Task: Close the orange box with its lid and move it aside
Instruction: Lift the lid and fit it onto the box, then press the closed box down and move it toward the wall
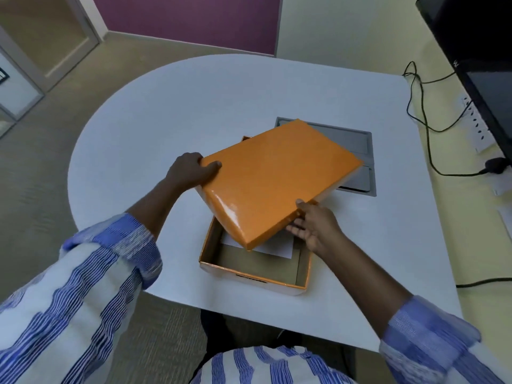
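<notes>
Both hands (194, 169) (313, 225) hold lid (277, 178) askew over paper-lined orange box (249, 275).

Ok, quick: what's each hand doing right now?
Left hand: closed on the lid, at its left corner.
Right hand: holding the lid's near edge, fingers underneath.

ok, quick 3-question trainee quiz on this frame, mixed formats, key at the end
1. True or false: the orange lid is already seated flat on the orange box.
2. Which hand grips the lid's far-left corner? A) left hand B) right hand C) neither
3. Fill in: inside the box lies a sheet of white ____.

Key: 1 false, the lid is held tilted and skewed above the open box. 2 A; the right hand holds the near-right edge. 3 paper.
</notes>
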